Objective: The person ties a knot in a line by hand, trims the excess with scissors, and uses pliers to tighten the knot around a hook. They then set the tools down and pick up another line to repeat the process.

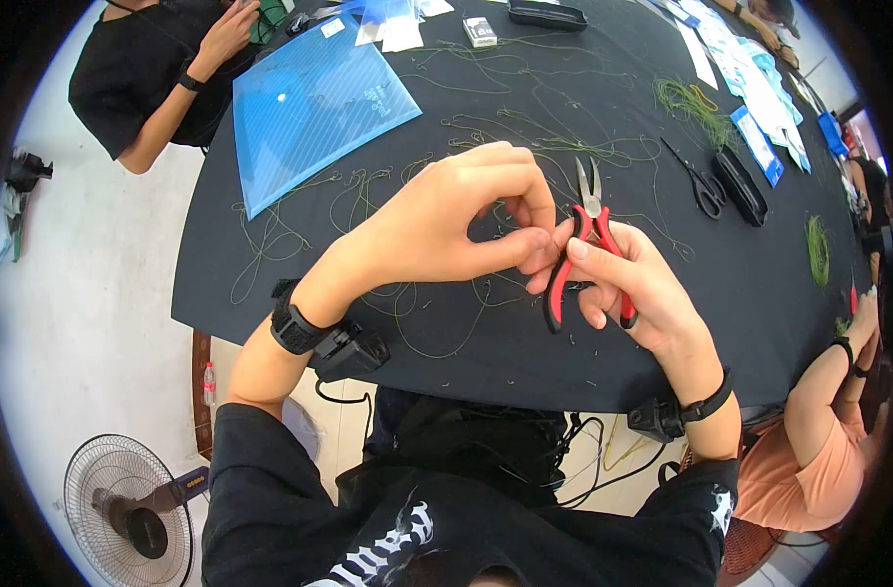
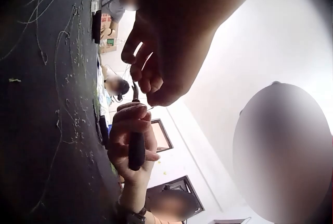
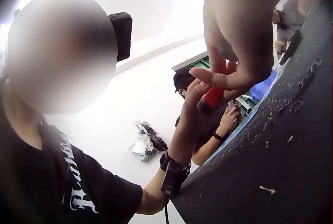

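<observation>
Head view: arches the left hand (image 1: 466, 210) inward, its thumb against the right hand's (image 1: 627, 279) fingertips; cannot tell whether pinching anything. Grips red-and-black-handled steel pliers (image 1: 591, 207) in the right, jaws parted, above black tablecloth (image 1: 525, 377). Beyond, striped translucent blue plastic folder (image 1: 319, 108). Left wrist view: curls right fingers around rounded handle. Right wrist view: shows smooth red, black-tipped handle.

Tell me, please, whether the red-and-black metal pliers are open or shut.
Open: the red-and-black pliers in the right hand show a gap between their tips.

Red-and-black pliers (image 1: 580, 228); green cord bundle (image 1: 699, 112); black tablecloth (image 1: 720, 323); blue striped folder (image 1: 319, 117).
</observation>
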### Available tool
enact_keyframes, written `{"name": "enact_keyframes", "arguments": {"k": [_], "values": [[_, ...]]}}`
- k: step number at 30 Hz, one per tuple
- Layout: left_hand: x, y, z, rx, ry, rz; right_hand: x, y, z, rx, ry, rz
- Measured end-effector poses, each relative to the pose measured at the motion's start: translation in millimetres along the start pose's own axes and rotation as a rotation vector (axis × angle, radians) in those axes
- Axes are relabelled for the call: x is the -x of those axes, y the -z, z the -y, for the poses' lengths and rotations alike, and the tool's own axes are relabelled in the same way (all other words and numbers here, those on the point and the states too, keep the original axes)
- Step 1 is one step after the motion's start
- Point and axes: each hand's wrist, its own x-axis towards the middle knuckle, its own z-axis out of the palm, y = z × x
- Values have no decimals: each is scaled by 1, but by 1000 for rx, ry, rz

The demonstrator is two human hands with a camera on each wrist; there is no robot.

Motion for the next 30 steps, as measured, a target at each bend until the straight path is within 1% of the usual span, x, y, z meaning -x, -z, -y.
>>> {"name": "enact_keyframes", "arguments": {"k": [4,11,17,30], "values": [[2,-1,-1,37,-1,22,0,-1,-3,54,-15,14],[3,-5,-4,77,23,3,2,-6,-4,6,-80,28],[2,-5,-1,44,-20,-10,0,-2,-7,-58,-114,46],[1,-5,-2,5,-18,-29,-1,2,-8,-121,-144,64]]}}
